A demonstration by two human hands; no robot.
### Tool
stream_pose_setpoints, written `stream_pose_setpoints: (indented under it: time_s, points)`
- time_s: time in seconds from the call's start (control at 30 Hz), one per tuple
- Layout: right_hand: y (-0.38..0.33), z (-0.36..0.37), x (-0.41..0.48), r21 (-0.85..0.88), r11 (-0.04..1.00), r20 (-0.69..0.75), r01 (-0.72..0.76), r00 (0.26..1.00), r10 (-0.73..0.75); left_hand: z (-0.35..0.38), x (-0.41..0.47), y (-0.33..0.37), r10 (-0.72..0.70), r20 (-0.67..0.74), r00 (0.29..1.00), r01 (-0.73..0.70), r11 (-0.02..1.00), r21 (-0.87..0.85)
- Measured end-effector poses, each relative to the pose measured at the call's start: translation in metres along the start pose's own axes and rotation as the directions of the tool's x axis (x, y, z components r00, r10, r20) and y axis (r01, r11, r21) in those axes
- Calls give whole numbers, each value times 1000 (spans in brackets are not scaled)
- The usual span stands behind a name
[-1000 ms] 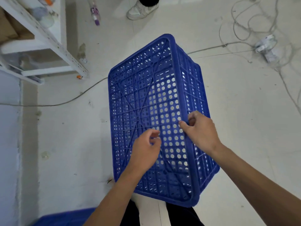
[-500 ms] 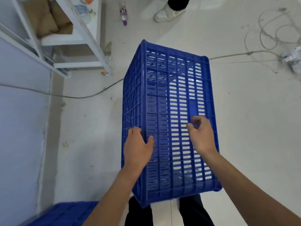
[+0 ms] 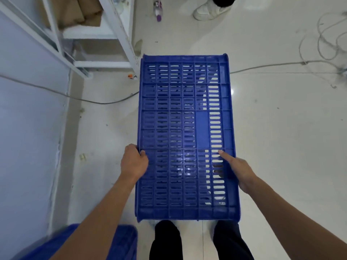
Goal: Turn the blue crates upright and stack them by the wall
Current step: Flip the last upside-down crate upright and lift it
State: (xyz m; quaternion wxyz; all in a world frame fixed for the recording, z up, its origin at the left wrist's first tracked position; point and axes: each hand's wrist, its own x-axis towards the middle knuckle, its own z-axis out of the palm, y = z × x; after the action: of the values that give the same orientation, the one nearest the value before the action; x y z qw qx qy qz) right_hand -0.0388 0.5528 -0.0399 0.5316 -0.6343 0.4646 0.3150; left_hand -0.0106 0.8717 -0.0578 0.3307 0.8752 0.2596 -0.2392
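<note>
A blue slotted crate is held in front of me on its side, one long slotted wall facing up toward the camera. My left hand grips its left edge, thumb on top and fingers curled over the side. My right hand lies along the right edge with the index finger stretched flat on the slotted wall; its other fingers are hidden behind the crate's edge. A second blue crate sits low at the bottom left, beside the wall, partly hidden by my left forearm.
A white metal shelf rack stands at the upper left against the wall. Grey cables run across the floor behind the crate and coil at the upper right. A small bottle and another person's white shoe lie at the top.
The crate has rolled from bottom-up to lying on its side, long wall up. Both hands slid outward to its left and right edges. The view turned toward the wall.
</note>
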Motion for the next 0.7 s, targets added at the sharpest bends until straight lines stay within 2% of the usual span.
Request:
stream_pose_setpoints:
  time_s: [0.07, 0.37, 0.7]
  points:
    - [-2, 3, -4, 88, 996, 28, -1, 1000, -2, 2, 2, 0, -22, 17, 1000, 22, 1000, 0]
    - [0, -6, -7, 203, 979, -9, 23, 1000, -21, 15, 2, 16, -41, 41, 998, 40, 999, 17]
    - [-4, -84, -5, 247, 966, -92, 81, 994, -59, 62, -26, 74, 13, 128, 992, -22, 997, 68]
